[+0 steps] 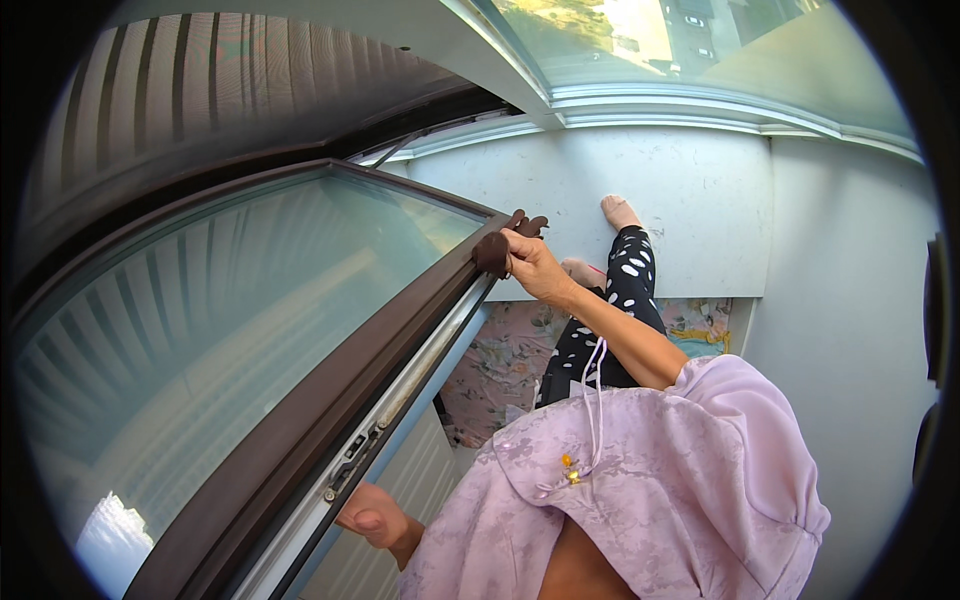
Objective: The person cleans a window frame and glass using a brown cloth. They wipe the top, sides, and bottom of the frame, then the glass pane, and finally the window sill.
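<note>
My right hand [536,266] grips a dark brown cloth [493,255], bunched around the upper free corner of an open window sash [300,420]. Part of the cloth pokes out beyond the corner. The sash has a brown frame and a large glass pane [225,300] with striped reflections. Along its edge runs a metal locking strip [356,454]. Lower down, my left hand [373,517] rests against the inner side of this edge; the frame hides its fingertips, so its grip is unclear.
One foot [621,212] stands on a scuffed white sill [480,180], the other [581,271] near its front edge. Floral fabric [502,352] lies below. A white wall [840,300] rises at right. Beyond fixed glazing [712,52], ground and cars appear far below. A ribbed white panel [382,551] stands bottom left.
</note>
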### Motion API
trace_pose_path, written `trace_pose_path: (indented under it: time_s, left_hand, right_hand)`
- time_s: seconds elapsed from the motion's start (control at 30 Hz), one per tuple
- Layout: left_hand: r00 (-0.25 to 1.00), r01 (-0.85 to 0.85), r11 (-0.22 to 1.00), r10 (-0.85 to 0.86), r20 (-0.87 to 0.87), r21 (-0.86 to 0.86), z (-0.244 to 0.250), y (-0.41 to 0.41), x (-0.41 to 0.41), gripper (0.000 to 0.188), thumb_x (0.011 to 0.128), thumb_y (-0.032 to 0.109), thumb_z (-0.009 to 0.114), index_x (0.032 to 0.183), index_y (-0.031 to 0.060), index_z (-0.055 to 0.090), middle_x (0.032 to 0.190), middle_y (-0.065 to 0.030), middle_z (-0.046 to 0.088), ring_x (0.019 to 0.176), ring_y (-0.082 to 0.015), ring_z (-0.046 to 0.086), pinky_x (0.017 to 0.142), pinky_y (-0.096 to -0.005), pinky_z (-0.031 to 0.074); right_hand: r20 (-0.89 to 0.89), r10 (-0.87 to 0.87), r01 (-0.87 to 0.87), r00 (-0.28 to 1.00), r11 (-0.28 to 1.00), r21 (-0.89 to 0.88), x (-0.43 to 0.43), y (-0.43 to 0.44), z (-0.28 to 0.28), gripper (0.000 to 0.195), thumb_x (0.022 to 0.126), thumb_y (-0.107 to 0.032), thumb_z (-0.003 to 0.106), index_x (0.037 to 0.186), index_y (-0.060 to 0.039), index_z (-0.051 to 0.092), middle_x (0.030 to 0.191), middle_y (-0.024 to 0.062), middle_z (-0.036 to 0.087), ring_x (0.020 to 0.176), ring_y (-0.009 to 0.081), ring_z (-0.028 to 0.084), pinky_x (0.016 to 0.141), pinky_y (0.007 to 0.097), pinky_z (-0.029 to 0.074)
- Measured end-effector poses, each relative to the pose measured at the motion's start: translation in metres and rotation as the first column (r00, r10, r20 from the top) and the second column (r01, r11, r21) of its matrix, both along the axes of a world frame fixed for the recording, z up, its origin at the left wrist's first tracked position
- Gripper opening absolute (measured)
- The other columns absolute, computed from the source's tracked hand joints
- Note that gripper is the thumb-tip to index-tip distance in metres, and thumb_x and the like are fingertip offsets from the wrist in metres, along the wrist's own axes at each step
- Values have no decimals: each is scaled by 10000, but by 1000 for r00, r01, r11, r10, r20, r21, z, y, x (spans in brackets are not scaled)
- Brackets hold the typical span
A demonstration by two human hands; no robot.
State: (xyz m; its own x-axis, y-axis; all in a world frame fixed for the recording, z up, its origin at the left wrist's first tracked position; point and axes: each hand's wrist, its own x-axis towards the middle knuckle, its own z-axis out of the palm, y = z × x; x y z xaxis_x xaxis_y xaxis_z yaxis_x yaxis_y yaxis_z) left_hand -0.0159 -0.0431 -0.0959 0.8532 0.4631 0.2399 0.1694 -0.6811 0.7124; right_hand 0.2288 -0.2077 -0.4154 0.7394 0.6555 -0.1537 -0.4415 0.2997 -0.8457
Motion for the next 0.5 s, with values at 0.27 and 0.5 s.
trace_pose_path:
  time_s: [0.27,0.5]
  left_hand:
    - [1000,-15,1000,15,8,-14,6,-4,4,937,995,603,467,1590,-60,177,1640,-252,218,1502,-357,264,1229,-487,178]
    - [996,-84,995,85,18,-57,0,3,1,960,981,585,500,1584,-82,161,1633,-277,210,1497,-374,270,1226,-494,185]
  right_hand:
    - [-568,-66,156,820,981,111,-15,12,-33,265,971,-120,665,1232,-72,661,1045,-49,679,948,48,611,847,207,482]
    - [-449,-284,231,847,958,-171,-20,22,-33,368,903,-22,696,1262,-43,617,1071,-16,673,967,95,633,842,259,514]
